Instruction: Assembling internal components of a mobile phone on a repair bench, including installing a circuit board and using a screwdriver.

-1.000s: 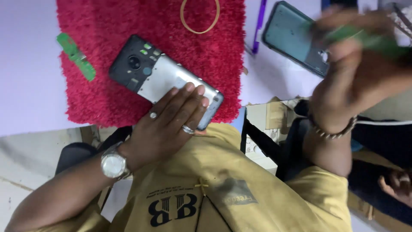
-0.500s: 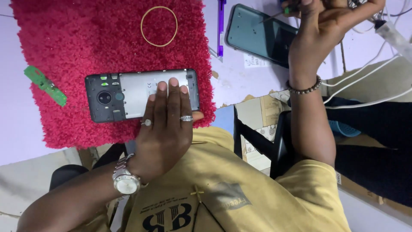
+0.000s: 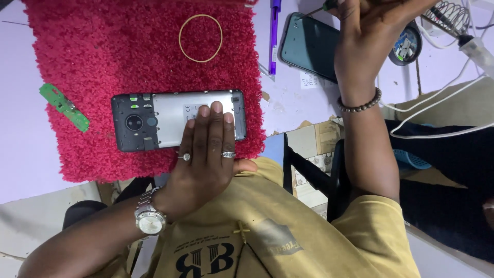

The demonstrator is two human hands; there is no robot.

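My left hand [image 3: 206,154], with two rings and a wristwatch, lies flat on an opened phone [image 3: 154,121]. The phone rests back side up on a red shaggy mat [image 3: 103,51], its silver inner plate and camera showing. My right hand [image 3: 370,31], with a bead bracelet at the wrist, is raised at the top right. It grips a thin screwdriver [image 3: 321,7] with a dark green handle, just above a teal phone back cover [image 3: 306,46] on the lilac table.
On the mat lies a tan rubber band [image 3: 200,38]. A small green circuit board [image 3: 64,107] sits at its left edge. A purple pen [image 3: 275,31] lies beside the cover. White cables [image 3: 437,103] and a round dark part [image 3: 406,44] are at the right.
My left hand turned the phone from slanted to level across the mat. My right hand moved from beside the teal cover to the area above it, with the tool in it.
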